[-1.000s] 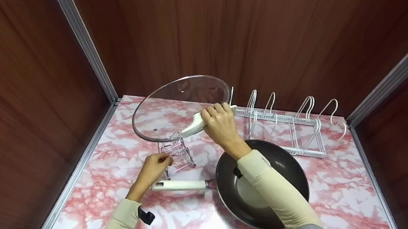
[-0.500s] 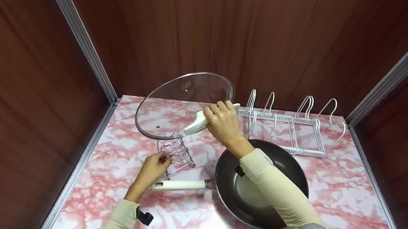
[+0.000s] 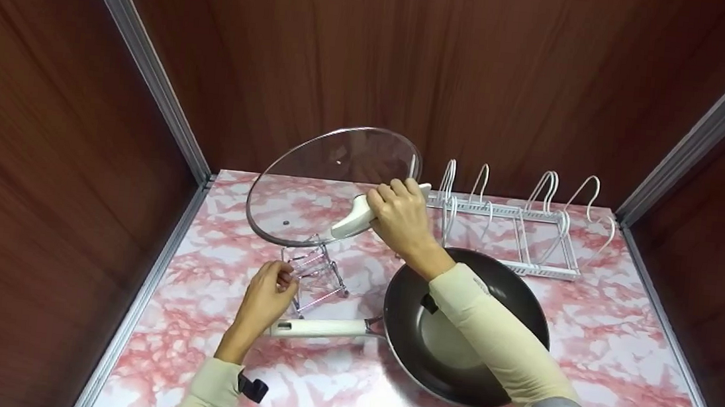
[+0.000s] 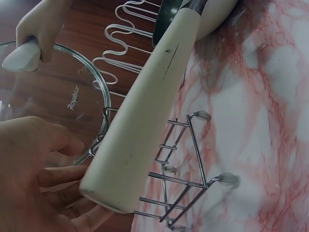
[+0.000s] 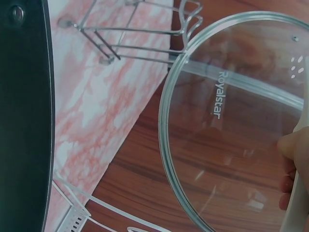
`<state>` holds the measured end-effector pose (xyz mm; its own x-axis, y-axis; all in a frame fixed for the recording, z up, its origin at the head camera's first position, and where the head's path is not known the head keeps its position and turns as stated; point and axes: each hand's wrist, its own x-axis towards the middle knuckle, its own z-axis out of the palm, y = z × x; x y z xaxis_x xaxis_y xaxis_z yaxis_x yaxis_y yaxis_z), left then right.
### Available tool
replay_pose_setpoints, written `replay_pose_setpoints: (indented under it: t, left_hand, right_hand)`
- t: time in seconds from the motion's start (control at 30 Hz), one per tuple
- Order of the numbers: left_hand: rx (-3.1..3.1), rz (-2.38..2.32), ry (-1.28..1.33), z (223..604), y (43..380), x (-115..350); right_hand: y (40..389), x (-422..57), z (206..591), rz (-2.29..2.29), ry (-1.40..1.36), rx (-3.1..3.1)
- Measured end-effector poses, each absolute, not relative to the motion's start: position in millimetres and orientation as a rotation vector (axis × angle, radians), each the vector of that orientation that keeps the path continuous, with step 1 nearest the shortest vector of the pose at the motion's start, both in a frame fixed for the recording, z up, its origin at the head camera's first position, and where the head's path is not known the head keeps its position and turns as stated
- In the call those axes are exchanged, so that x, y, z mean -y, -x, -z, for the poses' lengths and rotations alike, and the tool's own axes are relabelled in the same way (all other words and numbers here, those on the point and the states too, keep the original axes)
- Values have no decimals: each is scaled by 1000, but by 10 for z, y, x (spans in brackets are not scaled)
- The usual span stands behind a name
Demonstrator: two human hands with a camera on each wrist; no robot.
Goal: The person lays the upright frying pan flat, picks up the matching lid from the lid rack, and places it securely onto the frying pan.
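My right hand [image 3: 399, 215] grips the white handle [image 3: 354, 219] of a clear glass lid [image 3: 310, 192] with a metal rim. The lid is raised and tilted, its lower edge over a small chrome wire rack [image 3: 321, 283]; the right wrist view shows the rim [image 5: 166, 130] at the rack's upper wires, but whether they touch I cannot tell. Just left of that rack is my left hand [image 3: 268, 294], fingers loosely bent and holding nothing visible. In the left wrist view, the pan's cream handle [image 4: 140, 116] passes in front of the left fingertips.
A dark frying pan [image 3: 442, 344] lies at centre right, under my right forearm, its handle pointing left. Behind it a white wire rack [image 3: 495, 208] with upright loops stands near the back wall. Brown wood-grain panels [image 3: 323, 60] enclose the marbled table [image 3: 205, 321].
The lid in my right hand has shifted slightly right and up. My left hand has drawn a little left from the chrome rack, and its fingers have loosened.
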<state>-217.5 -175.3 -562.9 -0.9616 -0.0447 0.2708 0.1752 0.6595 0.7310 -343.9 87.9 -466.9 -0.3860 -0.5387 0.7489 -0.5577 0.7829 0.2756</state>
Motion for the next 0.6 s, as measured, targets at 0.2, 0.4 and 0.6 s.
replay_pose_setpoints:
  t: [0.2,0.4,0.6]
  left_hand:
    - [2642,1022,207,5554,2083,1686]
    - [2749,851,358,5542,1994,1584]
    - [2942,818,516,5592,1916,1512]
  right_hand:
    - [3448,-907,4651,-35,-802,2062]
    - [3448,-928,4635,-37,-804,2059]
    - [3447,-948,4622,-21,-794,2065]
